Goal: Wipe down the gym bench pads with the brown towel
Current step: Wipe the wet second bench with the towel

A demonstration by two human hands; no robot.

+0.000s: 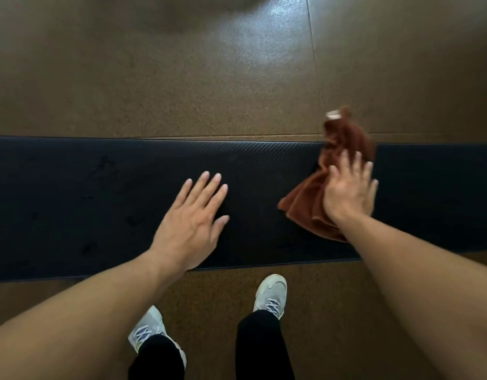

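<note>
Two bare forearms reach in from the lower corners, nearest of all, and between them stand two legs in black trousers point(264, 349) with pale grey lace-up trainers point(272, 296) planted on the speckled brown rubber floor point(182, 91).

The left hand point(191, 223) lies palm down over the long black padded bench pad point(72, 193), close to its near edge. Its four fingers point(206, 187) are straight and only slightly fanned, pointing up and to the right, and the thumb sticks out to the right side. It holds nothing; whether the palm actually presses on the vinyl or hovers just above it cannot be told.

The right hand point(349, 190) is further along the pad to the right, laid flat on top of the crumpled rust-brown terry towel point(313, 204). Its fingers are straight and spread apart, blurred by movement, with the tips pointing toward the far edge of the pad. They press on the cloth rather than curl around it; the thumb cannot be made out clearly.

The towel is bunched under that palm and lies on the pad's surface. One loose fold spills out to the left of the hand, another trails back beneath the wrist, and a rumpled end rises past the far edge of the pad, where a small pale tag point(334, 114) shows at its tip.

The pad runs across the whole view from left to right, its ribbed surface catching light near the far edge.
</note>
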